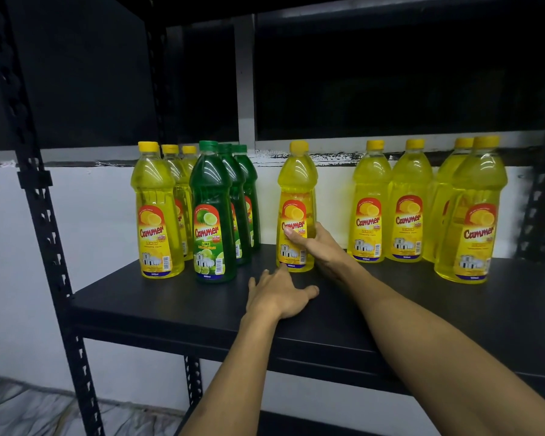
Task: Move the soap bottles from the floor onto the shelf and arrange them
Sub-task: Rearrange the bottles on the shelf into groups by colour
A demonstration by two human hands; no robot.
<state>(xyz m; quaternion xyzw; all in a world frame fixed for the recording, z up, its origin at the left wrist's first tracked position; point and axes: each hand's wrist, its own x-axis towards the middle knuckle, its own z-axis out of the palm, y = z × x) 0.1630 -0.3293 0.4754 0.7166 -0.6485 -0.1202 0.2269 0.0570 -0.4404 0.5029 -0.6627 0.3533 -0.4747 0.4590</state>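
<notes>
We see a yellow lemon soap bottle [296,209] standing upright near the middle of the black shelf [177,297], its long axis vertical, yellow cap at the top and its label turned toward us. Our right hand [320,247] wraps around its lower half from the right side, thumb across the label front and fingers curling behind, so the hand is closed on the bottle. Our left hand [280,294] lies spread and flat, palm down, on the shelf board just in front of the bottle; one fingertip reaches close to the bottle's base, though we cannot tell whether it actually touches (the edge there is blurred).

To the left, a row of yellow bottles [156,212] runs front to back, and right beside it a row of green lime bottles [213,215] does the same, all upright with labels facing us. To the right stand more yellow bottles: a pair side by side [390,206] near the back wall, and another group [472,215] further right, one of them well forward. The held bottle stands apart from both clusters, in the gap between them.
</notes>
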